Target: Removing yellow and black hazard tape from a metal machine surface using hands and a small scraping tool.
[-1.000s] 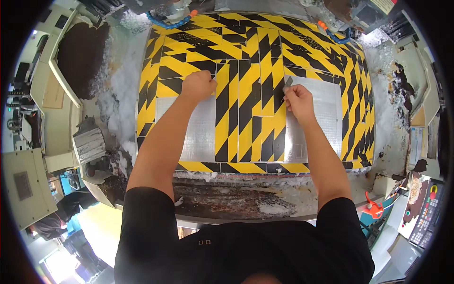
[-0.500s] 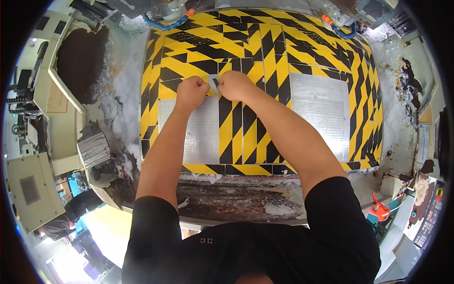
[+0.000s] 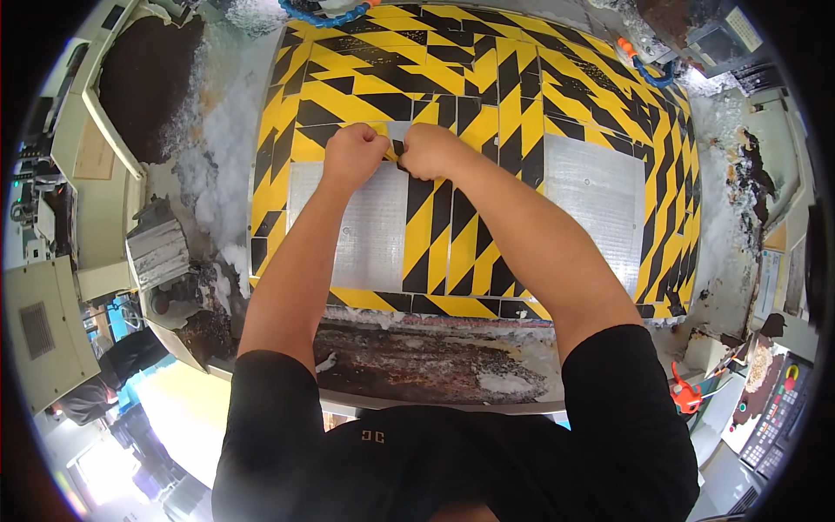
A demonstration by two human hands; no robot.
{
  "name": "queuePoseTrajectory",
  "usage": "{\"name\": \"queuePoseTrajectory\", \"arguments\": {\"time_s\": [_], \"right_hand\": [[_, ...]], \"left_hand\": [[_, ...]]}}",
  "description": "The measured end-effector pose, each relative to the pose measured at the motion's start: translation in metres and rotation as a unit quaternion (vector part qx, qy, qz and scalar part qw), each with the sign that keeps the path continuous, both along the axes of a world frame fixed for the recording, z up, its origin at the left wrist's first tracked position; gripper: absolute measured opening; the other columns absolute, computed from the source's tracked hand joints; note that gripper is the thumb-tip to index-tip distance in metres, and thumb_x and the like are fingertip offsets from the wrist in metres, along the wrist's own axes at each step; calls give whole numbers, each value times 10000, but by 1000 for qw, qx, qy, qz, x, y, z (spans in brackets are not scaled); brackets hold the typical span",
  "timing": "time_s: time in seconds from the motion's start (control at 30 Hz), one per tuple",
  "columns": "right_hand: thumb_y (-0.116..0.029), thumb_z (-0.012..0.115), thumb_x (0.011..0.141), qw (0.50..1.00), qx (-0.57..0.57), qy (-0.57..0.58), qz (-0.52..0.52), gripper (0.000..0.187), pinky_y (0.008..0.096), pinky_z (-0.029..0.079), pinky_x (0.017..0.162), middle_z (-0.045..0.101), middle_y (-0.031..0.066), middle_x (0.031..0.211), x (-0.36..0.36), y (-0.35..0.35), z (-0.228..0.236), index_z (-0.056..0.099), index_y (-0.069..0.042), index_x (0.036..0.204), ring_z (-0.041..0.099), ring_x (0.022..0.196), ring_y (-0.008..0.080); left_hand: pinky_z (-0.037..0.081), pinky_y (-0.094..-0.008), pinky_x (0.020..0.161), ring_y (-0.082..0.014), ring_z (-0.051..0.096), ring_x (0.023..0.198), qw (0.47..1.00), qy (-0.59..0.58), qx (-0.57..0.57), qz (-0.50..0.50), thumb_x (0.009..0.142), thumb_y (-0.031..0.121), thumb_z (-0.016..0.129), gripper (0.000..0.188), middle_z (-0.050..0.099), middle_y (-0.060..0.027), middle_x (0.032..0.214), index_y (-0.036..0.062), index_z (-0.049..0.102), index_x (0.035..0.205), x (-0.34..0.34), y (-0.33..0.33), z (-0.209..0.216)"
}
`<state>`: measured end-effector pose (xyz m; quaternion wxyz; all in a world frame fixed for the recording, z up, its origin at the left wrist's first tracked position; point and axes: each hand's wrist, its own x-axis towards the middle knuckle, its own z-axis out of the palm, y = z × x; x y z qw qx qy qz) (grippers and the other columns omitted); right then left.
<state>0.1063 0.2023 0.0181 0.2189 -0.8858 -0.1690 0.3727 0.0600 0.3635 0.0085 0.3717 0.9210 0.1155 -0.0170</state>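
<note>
A flat plate is covered with yellow-and-black striped tape (image 3: pixel 430 252), except for two bare silvery patches. My left hand (image 3: pixel 355 155) is closed in a pinch above the top edge of the left silvery patch (image 3: pixel 370 235). Close beside it, my right hand (image 3: pixel 430 151) is also closed, its fingertips pressed together over the striped area. Between them shows a short bit of striped tape (image 3: pixel 391 156), lifted from the plate and gripped by both hands. The fingers hide most of this piece. The right silvery patch (image 3: pixel 596 204) lies untouched.
Blue coolant hoses with orange nozzles (image 3: pixel 648 74) hang over the far edge. White foamy residue (image 3: pixel 213 157) lies along the machine's sides. A rusty ledge (image 3: pixel 426 361) runs nearest me. At right are a red spray gun (image 3: pixel 685 396) and a control panel (image 3: pixel 776 422).
The whole view has shifted slightly, with the plate sitting higher in it. Both hands stay closed at nearly the same spot on the plate, the tape still between them.
</note>
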Motion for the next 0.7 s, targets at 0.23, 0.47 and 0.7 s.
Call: {"name": "queuePoseTrajectory", "arguments": {"time_s": [0.23,0.47,0.7], "right_hand": [[-237,604,827,983,98,-136,-75,259,453,534,813,708,199,957,-33,-25,-4,734,-18,877,677,934,381],[-280,646,843,920,172,-195,-292,277,391,529,701,700,160,830,-80,-173,-15,693,-9,873,686,770,310],[-170,638,918,857,186,-76,-475,194,259,454,517,612,45,656,-149,-280,4,612,-9,813,567,556,112]], "left_hand": [[533,-418,786,-354,689,866,989,141,34,0,802,414,610,428,715,-196,853,10,733,871,14,-12,22],[533,-451,861,-371,664,986,961,81,224,-139,858,333,563,347,701,-187,1033,42,712,975,16,-5,20],[508,-479,756,-392,657,892,953,107,263,-108,861,330,630,288,696,-176,925,45,661,879,-18,106,90]]}}
